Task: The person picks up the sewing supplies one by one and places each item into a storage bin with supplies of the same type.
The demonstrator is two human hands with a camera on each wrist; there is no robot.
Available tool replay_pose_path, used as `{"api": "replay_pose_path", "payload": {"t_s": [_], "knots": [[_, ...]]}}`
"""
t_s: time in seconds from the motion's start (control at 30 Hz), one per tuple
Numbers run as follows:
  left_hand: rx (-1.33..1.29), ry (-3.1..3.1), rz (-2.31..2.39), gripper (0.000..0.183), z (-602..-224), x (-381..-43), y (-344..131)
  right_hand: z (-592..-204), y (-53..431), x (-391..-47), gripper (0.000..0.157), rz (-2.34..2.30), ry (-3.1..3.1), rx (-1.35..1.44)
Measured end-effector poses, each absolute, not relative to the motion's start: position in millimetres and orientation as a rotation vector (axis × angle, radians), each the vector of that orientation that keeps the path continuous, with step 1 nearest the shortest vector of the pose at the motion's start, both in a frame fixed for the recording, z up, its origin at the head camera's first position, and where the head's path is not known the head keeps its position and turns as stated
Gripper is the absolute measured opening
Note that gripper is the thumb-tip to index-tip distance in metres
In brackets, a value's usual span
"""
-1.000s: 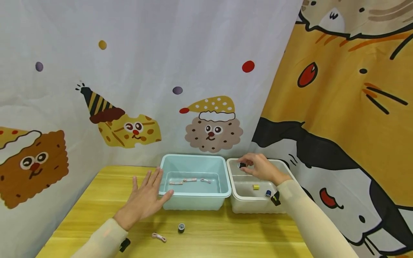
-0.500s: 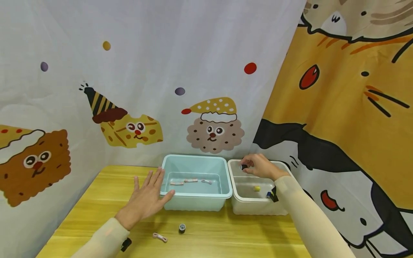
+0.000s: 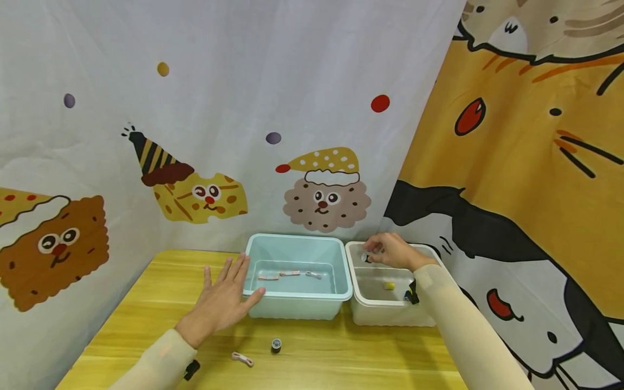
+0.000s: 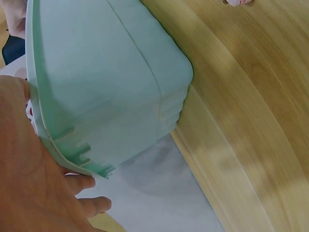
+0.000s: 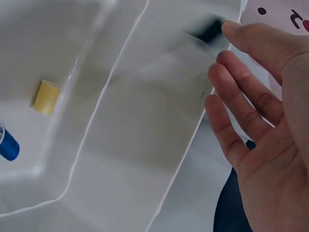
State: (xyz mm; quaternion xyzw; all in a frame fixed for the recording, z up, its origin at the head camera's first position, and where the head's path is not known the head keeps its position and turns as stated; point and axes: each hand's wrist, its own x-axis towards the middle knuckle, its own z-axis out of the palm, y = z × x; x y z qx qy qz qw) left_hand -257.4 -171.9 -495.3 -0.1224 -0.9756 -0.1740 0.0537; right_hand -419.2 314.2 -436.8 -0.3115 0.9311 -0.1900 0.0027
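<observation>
My right hand [image 3: 394, 252] is over the beige bin [image 3: 390, 303], its fingers spread apart in the right wrist view. Just past the thumb tip, a dark thread spool [image 5: 208, 32] shows as a blur, dropping away from the fingers. Lower in that bin lie a yellow thread spool [image 5: 47, 97] and a blue thread spool [image 5: 8, 144]. With straight fingers, my left hand [image 3: 219, 300] rests against the left rim of the light blue bin [image 3: 298, 296]. Three small pinkish bundles of cord [image 3: 290, 273] lie in a row inside that one.
On the wooden table [image 3: 146, 309], in front of the blue bin, stand a dark thread spool [image 3: 276, 345] and, left of it, a pinkish cord bundle [image 3: 242, 358]. Both bins stand side by side near a printed curtain [image 3: 205, 108].
The right hand's dark spool has come out of the finger grip and moved down into the beige bin. The left hand has stayed at the blue bin; the head view has shifted slightly.
</observation>
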Motion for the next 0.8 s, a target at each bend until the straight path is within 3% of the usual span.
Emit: {"api": "replay_pose_path", "payload": {"t_s": [0.8], "knots": [[-0.358,-2.968,-0.506,0.105,-496.4,-258.1,-171.0,-431.9,317.4,-412.1,0.031,-0.683,2.949,-0.969]]}}
